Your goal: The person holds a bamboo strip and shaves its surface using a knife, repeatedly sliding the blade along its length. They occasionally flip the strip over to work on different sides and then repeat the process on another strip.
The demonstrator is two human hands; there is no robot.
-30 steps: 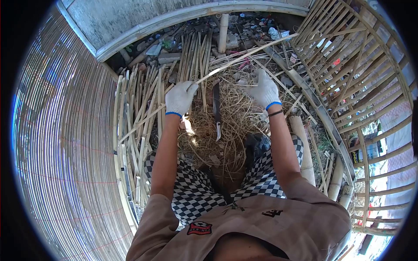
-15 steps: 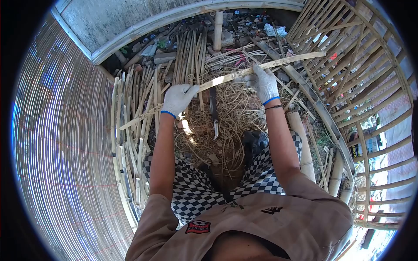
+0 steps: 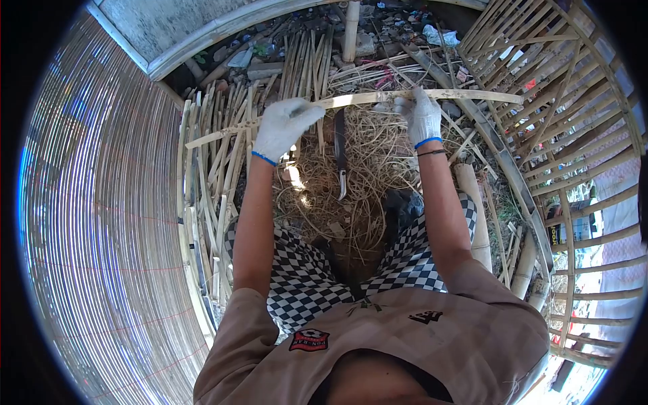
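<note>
Fingers (image 3: 300, 111) of the left hand (image 3: 283, 128) curled over a long bamboo strip (image 3: 358, 100), gloved, gripping it from above. Right hand (image 3: 422, 116) also gloved, fingers wrapped round the same strip further along toward its far end. Both hands closed on it, well apart from each other.

Strip position: held up in front of the person, above the pile of bamboo shavings (image 3: 364, 169) on the ground, spanning from over the bundle of split bamboo slats (image 3: 216, 155) at left to the woven bamboo frame (image 3: 553, 115) at right.

Delta vs earlier frames: strip is now near level. One second ago it ran steeply, low at left and high at right, and only the left hand was on it; the right hand was down by the shavings. Half a second ago the right hand had taken hold and the slope was less. Now both hands sit higher and the right end reaches the frame.

Knife (image 3: 341, 152) lies on the shavings between the forearms, blade pointing toward the person, same spot throughout, not touched. Thick bamboo pole (image 3: 472, 209) lies just beside the right leg. Checked shorts (image 3: 304, 283) visible below. Curved slatted bamboo wall (image 3: 101, 202) fills the left side.
</note>
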